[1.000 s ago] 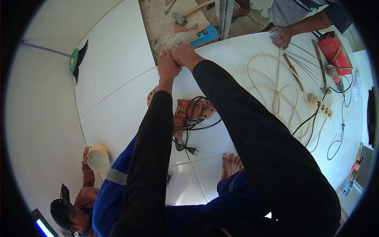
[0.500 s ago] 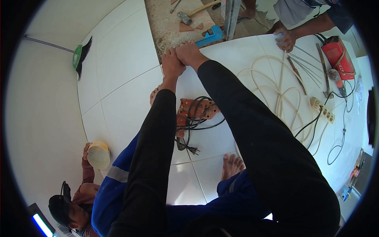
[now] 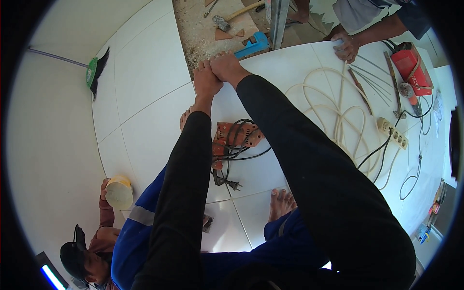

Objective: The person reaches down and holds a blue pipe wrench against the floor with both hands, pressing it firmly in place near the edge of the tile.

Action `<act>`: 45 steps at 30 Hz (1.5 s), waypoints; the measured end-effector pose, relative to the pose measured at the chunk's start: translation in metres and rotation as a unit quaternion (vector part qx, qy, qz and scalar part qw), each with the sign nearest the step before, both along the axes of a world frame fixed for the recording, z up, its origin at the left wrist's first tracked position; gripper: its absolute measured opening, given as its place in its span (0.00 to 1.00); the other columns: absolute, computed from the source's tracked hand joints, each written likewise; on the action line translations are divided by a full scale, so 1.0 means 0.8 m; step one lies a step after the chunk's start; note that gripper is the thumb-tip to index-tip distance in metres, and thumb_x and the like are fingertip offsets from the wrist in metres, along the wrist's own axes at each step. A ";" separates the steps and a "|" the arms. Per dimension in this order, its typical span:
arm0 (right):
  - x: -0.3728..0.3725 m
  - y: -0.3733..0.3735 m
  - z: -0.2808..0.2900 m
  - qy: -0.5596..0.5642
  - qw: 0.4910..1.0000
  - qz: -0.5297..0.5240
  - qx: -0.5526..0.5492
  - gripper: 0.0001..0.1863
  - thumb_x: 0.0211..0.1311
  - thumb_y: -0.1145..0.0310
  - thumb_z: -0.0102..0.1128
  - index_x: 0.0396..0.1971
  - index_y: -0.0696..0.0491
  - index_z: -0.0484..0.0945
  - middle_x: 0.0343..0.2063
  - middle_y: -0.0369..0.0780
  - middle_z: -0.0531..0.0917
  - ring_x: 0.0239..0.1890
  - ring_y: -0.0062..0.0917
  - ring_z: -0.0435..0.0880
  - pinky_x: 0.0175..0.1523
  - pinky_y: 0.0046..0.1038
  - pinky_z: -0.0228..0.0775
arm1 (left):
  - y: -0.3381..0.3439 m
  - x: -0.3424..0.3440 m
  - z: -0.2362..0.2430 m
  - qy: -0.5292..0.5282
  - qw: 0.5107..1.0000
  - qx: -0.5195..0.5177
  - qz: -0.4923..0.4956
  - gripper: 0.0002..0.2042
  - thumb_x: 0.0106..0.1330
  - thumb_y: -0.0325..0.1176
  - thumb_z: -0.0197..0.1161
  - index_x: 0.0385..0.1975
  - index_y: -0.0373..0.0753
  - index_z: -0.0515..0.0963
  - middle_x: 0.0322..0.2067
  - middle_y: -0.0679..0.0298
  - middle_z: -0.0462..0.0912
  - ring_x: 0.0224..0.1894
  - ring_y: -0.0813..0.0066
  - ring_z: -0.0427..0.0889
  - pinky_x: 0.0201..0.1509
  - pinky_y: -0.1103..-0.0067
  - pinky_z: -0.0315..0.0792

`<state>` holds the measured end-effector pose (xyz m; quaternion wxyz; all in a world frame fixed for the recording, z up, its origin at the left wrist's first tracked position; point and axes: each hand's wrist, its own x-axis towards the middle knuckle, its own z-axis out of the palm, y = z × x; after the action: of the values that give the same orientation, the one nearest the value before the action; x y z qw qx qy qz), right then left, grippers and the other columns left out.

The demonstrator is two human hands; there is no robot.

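Note:
My left hand (image 3: 207, 81) and my right hand (image 3: 227, 66) meet at the border between white tiles (image 3: 150, 72) and rough screed (image 3: 191, 29), their bent fingers over a tile's edge. Just beyond lies a blue wrench-like tool (image 3: 253, 44), with a hammer (image 3: 221, 22) and broken terracotta pieces (image 3: 222, 35) behind it. An orange power drill (image 3: 234, 135), wrapped in its black cord, rests on the tiles between my forearms. My bare foot (image 3: 282, 205) shows at lower centre.
A co-worker's hand (image 3: 346, 48) is at upper right, near rods (image 3: 372, 77), a red machine (image 3: 411, 67), a grinder (image 3: 411, 96), cream cable (image 3: 338, 111) and power strip (image 3: 392, 133). At left are a broom (image 3: 94, 72) and another person (image 3: 82, 256) holding a bucket (image 3: 119, 193).
Both my hands keep their place on the tile edge. The whole view shifts slightly right and then back; otherwise little differs.

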<state>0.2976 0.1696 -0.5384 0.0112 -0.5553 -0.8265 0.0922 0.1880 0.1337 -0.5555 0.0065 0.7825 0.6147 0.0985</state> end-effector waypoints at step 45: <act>0.000 -0.002 0.007 0.022 1.000 0.015 0.005 0.17 0.71 0.62 0.51 0.53 0.53 0.79 0.54 0.45 0.83 0.60 0.37 0.79 0.66 0.46 0.65 | -0.001 -0.003 0.006 -0.003 1.000 -0.008 -0.001 0.32 0.52 0.35 0.70 0.61 0.42 0.72 0.52 0.60 0.77 0.59 0.59 0.72 0.60 0.64 0.67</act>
<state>0.2976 0.1683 -0.5327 0.0307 -0.5402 -0.8349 0.1009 0.1856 0.1329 -0.5504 0.0146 0.7824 0.6151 0.0964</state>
